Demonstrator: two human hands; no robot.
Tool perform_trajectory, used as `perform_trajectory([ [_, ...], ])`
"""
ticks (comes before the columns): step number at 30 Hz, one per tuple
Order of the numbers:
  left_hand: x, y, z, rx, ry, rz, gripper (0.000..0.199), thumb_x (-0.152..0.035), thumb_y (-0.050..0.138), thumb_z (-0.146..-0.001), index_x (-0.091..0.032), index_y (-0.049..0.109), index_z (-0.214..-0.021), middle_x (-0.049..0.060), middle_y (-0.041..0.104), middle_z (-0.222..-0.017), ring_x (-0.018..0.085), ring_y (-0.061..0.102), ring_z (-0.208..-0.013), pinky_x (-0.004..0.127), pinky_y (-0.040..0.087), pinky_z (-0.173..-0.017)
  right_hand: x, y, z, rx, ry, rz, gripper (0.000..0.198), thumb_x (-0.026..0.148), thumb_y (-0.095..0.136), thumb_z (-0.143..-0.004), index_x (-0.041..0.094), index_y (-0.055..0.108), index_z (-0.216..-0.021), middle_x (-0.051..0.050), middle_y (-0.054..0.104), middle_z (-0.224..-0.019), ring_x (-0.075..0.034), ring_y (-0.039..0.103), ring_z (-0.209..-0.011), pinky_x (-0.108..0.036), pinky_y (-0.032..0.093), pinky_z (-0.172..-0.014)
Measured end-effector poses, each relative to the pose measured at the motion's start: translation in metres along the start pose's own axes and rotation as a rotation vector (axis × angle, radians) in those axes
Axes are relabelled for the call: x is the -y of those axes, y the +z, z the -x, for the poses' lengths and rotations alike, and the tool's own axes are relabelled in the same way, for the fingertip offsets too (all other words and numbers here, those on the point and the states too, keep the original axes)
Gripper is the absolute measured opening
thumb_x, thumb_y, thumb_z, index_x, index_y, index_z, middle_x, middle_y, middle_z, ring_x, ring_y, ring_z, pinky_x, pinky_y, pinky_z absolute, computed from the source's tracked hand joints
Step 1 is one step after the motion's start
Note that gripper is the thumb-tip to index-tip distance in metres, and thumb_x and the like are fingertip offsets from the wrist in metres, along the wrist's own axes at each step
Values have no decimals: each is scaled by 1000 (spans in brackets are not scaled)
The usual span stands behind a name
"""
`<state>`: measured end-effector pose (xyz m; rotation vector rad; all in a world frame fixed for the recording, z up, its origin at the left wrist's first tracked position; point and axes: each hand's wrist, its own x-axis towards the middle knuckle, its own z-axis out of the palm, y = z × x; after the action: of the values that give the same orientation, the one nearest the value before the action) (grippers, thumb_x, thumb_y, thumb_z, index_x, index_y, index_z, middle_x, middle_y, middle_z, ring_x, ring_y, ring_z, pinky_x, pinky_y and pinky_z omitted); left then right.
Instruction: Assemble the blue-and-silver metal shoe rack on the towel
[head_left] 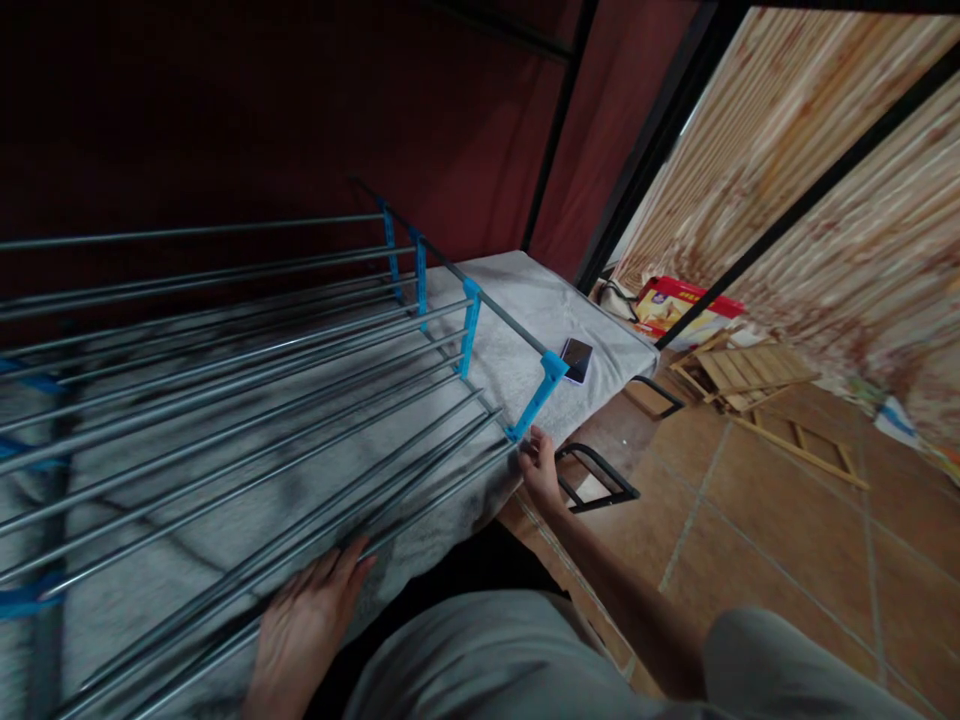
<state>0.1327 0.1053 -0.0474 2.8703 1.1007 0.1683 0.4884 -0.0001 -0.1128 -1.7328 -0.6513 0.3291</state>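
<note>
1. The grey metal drying rack with parallel rods and blue plastic brackets (247, 400) fills the left and centre of the frame, lying over a grey-covered bed (540, 300).
2. Its rods run lengthwise from the lower left toward the centre right, ending at the blue bracket nearest the lower centre.
3. The left hand (304, 625), at the lower centre-left, rests flat on the nearest rods, fingers spread, gripping nothing.
4. The right hand (541, 470), just right of centre, touches the rack's near end at that bracket; whether its fingers close on the rod cannot be told.
5. A dark phone (576, 358) lies on the bed beyond the rack's corner.
</note>
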Motion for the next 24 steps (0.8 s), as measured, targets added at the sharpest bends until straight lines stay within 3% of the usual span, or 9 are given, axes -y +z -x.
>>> perform_trajectory([
  [3, -7, -9, -13, 16, 19, -65, 39, -34, 34, -105, -20, 64, -125, 8, 74, -102, 25, 69, -88, 40, 54, -82, -6, -5, -21, 73, -47, 69, 43, 25, 47, -71, 21, 57, -112, -7, 57, -109, -21, 54, -104, -40, 43, -98],
  [7, -24, -35, -30, 47, 20, -186, 43, -13, 34, -100, -17, 60, -134, 10, 72, -100, 26, 68, -88, 41, 54, -81, -7, -12, -35, 164, -68, 99, 22, 27, 44, -70, 20, 60, -85, -2, 58, -81, -19, 53, -80, -34, 44, -82],
  [12, -36, -46, -21, 83, 47, -195, 61, 3, 33, -89, -20, 53, -142, 11, 70, -108, 25, 68, -86, 41, 54, -79, 0, -15, -35, 203, -105, 144, 15, 28, 46, -75, 20, 59, -79, -1, 55, -78, -17, 51, -77, -30, 42, -77],
  [17, -45, -34, -6, 108, -4, -110, 54, -5, 35, -94, -22, 55, -141, 9, 72, -103, 24, 69, -78, 37, 55, -73, 8, -15, -33, 216, -121, 179, 17, 28, 47, -79, 19, 62, -82, -4, 59, -85, -18, 53, -81, -32, 43, -82],
  [24, -59, -21, 4, 212, -110, -40, 45, -22, 33, -103, -25, 56, -141, 9, 73, -114, 24, 73, -78, 36, 57, -68, 9, -16, -31, 233, -104, 197, 25, 31, 45, -84, 19, 65, -91, -4, 65, -88, -19, 57, -83, -31, 45, -82],
])
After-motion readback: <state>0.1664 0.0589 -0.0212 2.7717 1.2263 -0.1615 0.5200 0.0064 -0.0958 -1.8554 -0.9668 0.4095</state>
